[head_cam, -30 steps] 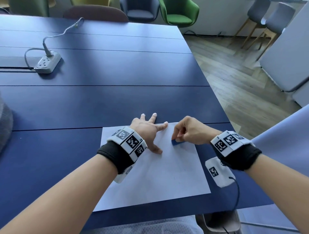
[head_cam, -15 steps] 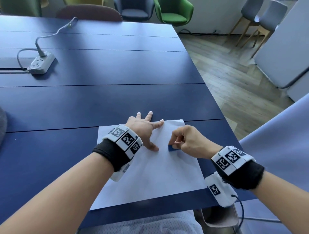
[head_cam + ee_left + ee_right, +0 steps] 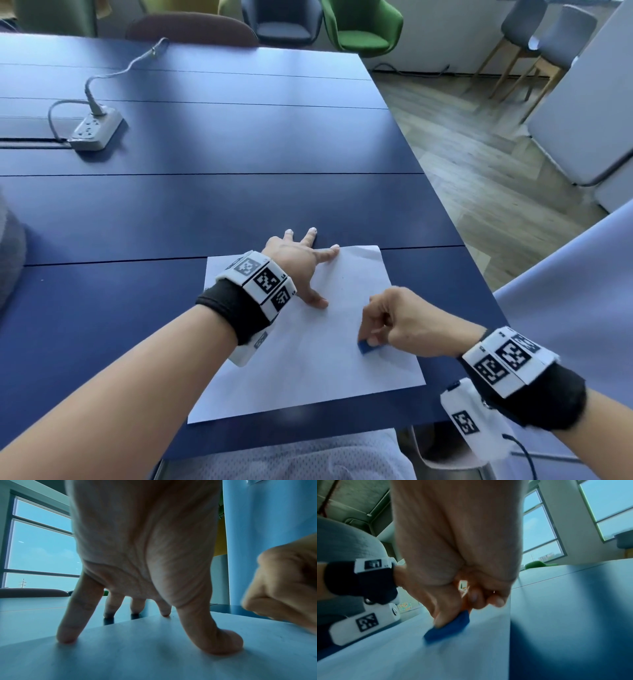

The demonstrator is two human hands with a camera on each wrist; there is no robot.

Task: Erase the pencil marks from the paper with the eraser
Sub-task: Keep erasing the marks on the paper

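Observation:
A white sheet of paper [image 3: 301, 370] lies flat near the front edge of the dark blue table [image 3: 212, 202]. My left hand [image 3: 301, 260] presses on the sheet's upper left part with fingers spread and straight, thumb tip on the paper [image 3: 154, 655]. My right hand [image 3: 394, 322] pinches a small blue eraser [image 3: 368, 347] and holds it down on the sheet's right side; in the right wrist view the eraser [image 3: 448, 627] sits under the thumb, against the paper [image 3: 419, 655]. Pencil marks are too faint to make out.
A white power strip [image 3: 94, 130] with a grey cable lies at the table's far left. Chairs stand behind the table, among them a green one [image 3: 363, 27]. The table's right edge drops to a wooden floor [image 3: 479, 164]. A light partition [image 3: 589, 102] stands at the right.
My right hand has dragged the eraser down the sheet toward me, from near the top edge to the lower right part. The left hand has stayed pressed on the paper.

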